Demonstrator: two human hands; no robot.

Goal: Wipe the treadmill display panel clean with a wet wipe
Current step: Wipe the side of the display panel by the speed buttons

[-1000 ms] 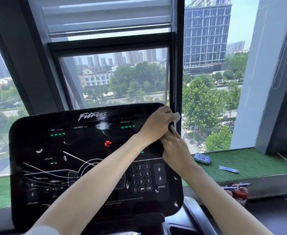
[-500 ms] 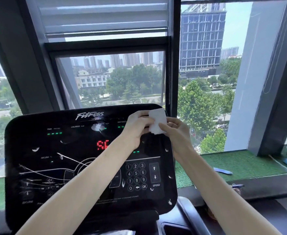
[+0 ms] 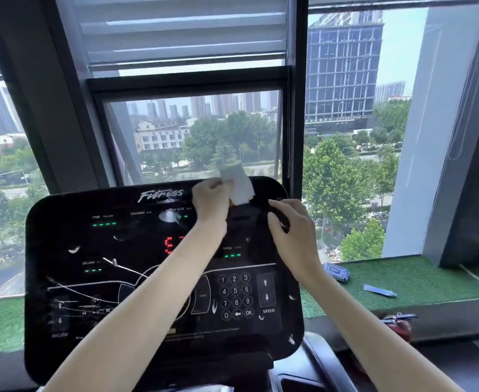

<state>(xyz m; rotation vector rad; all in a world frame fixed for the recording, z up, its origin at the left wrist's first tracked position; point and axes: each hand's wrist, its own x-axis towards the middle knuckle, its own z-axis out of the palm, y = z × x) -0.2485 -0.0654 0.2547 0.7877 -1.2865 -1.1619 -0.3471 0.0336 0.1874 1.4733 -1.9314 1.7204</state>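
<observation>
Wet wipe in left hand

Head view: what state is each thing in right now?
wet wipe: unfolded, held up near the panel's top edge
left hand: grips the wipe
right hand: loosely curled, holding nothing
display panel: powered on, white marks on it
blind: partly lowered

Right hand now off wet wipe

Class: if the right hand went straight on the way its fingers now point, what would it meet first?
Its fingers point up and left, so the right hand would probably meet the wipe held by the left hand first. Depth is unclear: it could touch the panel behind instead.
</observation>
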